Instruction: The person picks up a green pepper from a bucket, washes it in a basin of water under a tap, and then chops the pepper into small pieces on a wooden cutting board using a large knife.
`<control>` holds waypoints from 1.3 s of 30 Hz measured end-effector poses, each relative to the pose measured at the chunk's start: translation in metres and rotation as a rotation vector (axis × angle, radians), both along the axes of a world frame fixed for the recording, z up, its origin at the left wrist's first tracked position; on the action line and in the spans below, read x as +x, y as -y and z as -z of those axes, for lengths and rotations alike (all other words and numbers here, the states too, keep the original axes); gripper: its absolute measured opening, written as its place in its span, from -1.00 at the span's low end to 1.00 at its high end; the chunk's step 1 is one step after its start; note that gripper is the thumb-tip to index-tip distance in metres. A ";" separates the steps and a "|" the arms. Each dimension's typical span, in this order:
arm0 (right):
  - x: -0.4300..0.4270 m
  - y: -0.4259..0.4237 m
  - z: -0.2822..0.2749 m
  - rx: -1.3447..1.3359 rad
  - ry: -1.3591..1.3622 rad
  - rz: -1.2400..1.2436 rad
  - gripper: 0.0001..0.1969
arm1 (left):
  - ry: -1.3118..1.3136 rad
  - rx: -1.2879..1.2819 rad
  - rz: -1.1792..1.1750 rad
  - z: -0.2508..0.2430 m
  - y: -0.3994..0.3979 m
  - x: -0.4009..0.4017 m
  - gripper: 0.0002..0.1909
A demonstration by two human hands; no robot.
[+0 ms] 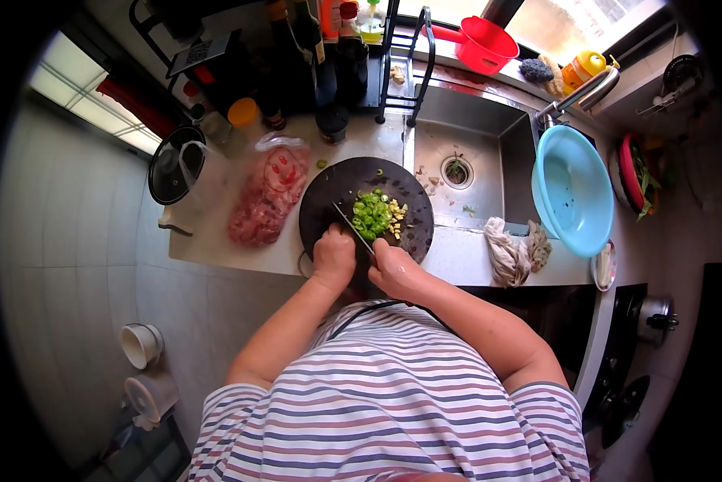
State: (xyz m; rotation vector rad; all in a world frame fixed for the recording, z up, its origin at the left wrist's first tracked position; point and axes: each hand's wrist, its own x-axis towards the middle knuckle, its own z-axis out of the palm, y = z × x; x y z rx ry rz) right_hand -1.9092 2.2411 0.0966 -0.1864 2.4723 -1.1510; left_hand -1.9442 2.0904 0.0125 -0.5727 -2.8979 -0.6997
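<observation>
A round dark chopping board (324, 181) lies on the counter before me. My right hand (399, 268) grips the handle of a kitchen knife (352, 226), its blade seen edge-on and pointing to the far left. Right of the blade sits a pile of chopped green pepper (370, 212). Small pale-yellow pieces, perhaps ginger or garlic (397, 218), lie against the pile's right side. My left hand (335, 256) is curled over the board's near-left edge, close to the blade. Its fingertips are hidden, so whether it holds anything cannot be seen.
A clear plastic bag of raw meat (264, 202) lies left of the board. Rightward are a steel sink (472, 144), crumpled cloths (508, 253) and a light-blue basin (572, 193). Behind stand sauce bottles (352, 60) and a black metal rack (424, 66).
</observation>
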 end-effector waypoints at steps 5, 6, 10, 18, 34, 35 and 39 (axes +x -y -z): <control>-0.001 -0.010 -0.021 -0.083 0.077 0.009 -0.81 | -0.092 0.038 0.022 -0.007 0.010 -0.003 -0.79; 0.002 -0.011 -0.032 -0.113 0.144 0.016 -0.81 | -0.022 0.026 -0.005 -0.008 0.009 -0.002 -0.80; 0.004 -0.010 -0.029 -0.038 0.068 -0.065 -0.82 | -0.007 0.060 -0.005 -0.007 0.010 0.000 -0.84; -0.014 -0.006 -0.022 -0.043 0.167 -0.021 -0.79 | -0.053 0.038 0.003 0.001 0.013 0.005 -0.86; -0.011 -0.009 -0.031 -0.081 0.157 -0.029 -0.80 | -0.027 0.050 0.010 0.002 0.017 -0.006 -0.78; -0.009 -0.009 -0.037 -0.079 0.157 -0.031 -0.80 | -0.037 0.113 0.007 0.003 0.019 -0.006 -0.78; -0.003 -0.006 -0.031 -0.018 0.176 -0.075 -0.80 | 0.017 0.131 0.001 -0.005 0.019 -0.006 -0.77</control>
